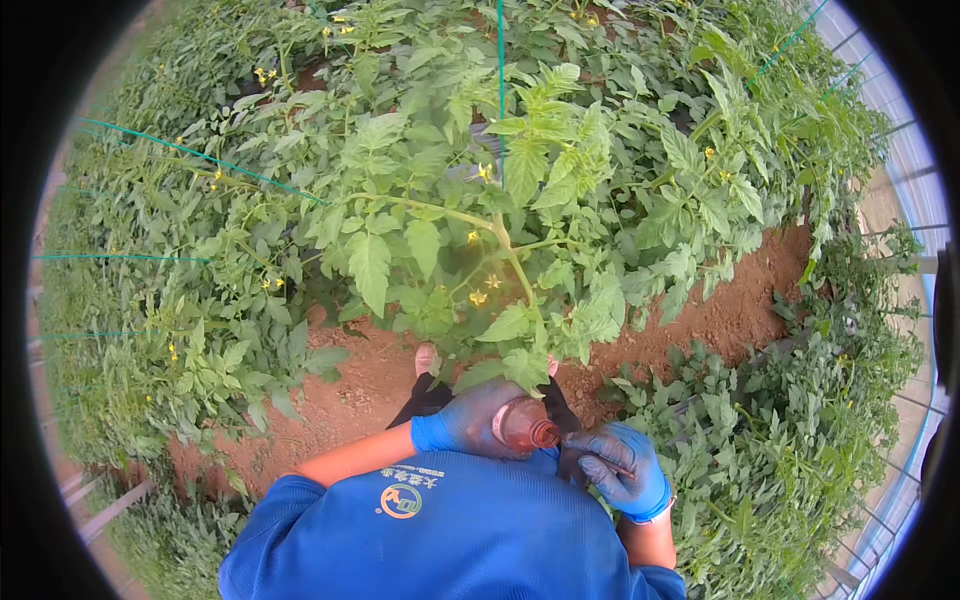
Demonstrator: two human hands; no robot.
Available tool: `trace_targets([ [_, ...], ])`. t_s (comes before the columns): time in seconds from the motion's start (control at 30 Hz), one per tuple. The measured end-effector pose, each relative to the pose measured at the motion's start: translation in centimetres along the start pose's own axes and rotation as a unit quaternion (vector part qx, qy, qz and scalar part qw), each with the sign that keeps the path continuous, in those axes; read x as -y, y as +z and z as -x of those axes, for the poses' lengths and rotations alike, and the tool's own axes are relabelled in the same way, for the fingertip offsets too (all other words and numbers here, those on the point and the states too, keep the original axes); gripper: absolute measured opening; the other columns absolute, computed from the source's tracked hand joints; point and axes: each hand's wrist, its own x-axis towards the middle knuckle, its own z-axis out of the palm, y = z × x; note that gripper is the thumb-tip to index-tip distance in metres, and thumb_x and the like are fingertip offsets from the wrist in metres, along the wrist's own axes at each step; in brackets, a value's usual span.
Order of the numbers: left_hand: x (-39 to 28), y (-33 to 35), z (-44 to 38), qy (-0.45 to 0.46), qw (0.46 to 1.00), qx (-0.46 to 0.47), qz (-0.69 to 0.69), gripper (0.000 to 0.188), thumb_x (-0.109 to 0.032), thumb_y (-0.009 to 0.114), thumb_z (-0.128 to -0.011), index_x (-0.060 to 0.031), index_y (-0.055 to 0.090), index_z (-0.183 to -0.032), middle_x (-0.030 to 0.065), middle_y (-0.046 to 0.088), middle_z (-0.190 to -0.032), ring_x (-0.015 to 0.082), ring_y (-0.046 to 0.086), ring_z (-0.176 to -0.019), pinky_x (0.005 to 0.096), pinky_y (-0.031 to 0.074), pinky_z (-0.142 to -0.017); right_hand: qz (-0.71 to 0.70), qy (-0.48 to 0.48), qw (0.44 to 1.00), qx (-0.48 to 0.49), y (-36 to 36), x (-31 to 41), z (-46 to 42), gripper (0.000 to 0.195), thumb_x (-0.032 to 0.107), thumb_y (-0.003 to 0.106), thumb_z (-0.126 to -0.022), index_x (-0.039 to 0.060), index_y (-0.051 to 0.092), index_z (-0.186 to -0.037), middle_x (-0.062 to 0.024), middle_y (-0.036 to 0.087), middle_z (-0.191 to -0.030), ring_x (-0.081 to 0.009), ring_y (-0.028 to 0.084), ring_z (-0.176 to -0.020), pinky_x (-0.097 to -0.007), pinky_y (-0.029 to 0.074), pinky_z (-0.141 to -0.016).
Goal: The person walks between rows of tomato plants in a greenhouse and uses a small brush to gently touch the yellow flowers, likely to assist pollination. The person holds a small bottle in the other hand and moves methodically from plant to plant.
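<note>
My left hand (476, 420), in a stained blue glove, is closed around a clear plastic bottle (523, 424) with reddish contents. The bottle lies tilted, its open mouth towards the right. Beside the mouth, my right hand (619, 465), also in a stained blue glove, grips a thin stick-like tool (611, 463); its tip is close to the bottle's mouth, and whether they touch is unclear. Just beyond both hands stands a tomato plant (510, 255) with a thick forked stem, broad leaves and yellow flowers (478, 298).
Dense tomato plants (225, 300) fill the far side and left, with more at the lower right (750, 465). Green support strings (501, 90) run between them. A bare soil path (360, 375) crosses under my feet. A greenhouse wall with plastic film (919, 195) stands at the right.
</note>
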Motion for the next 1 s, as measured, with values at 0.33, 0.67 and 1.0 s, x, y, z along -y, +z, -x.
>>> trace_targets([
  [0.33, -2.9, 8.2, -7.3, 0.008, 0.992, -0.125, -0.001, 0.071, -0.024, 0.087, -0.061, -0.0105, 0.052, -0.121, 0.0120, 0.057, -0.116, 0.0300, 0.056, -0.109, 0.0384, 0.046, -0.093, -0.030, -0.082, 0.991, 0.104, -11.9, -4.6, -0.8, 0.018, 0.009, 0.068, -0.080, 0.0066, 0.068, -0.097, -0.0079, 0.067, -0.081, -0.0275, 0.063, -0.069, -0.0362, 0.049, -0.063],
  [0.67, 0.1, 7.9, -3.4, -0.003, 0.974, -0.226, 0.030, 0.074, -0.024, 0.086, -0.062, -0.0112, 0.049, -0.126, 0.0153, 0.054, -0.123, 0.0342, 0.052, -0.116, 0.0408, 0.042, -0.100, 0.118, -0.173, 0.969, 0.130, -6.0, -1.7, -4.2, 0.016, 0.010, 0.070, -0.078, 0.0076, 0.067, -0.093, -0.0064, 0.064, -0.075, -0.0256, 0.062, -0.066, -0.0359, 0.047, -0.060],
  [1.0, 6.7, 6.6, 12.9, -0.021, 0.876, -0.480, 0.037, 0.064, -0.021, 0.082, -0.066, -0.0093, 0.052, -0.120, 0.0142, 0.056, -0.117, 0.0351, 0.054, -0.108, 0.0419, 0.043, -0.094, 0.121, -0.139, 0.946, 0.267, 12.4, 1.2, -8.7, 0.012, 0.008, 0.063, -0.084, 0.0047, 0.068, -0.095, -0.0094, 0.068, -0.082, -0.0268, 0.062, -0.071, -0.0344, 0.048, -0.067],
])
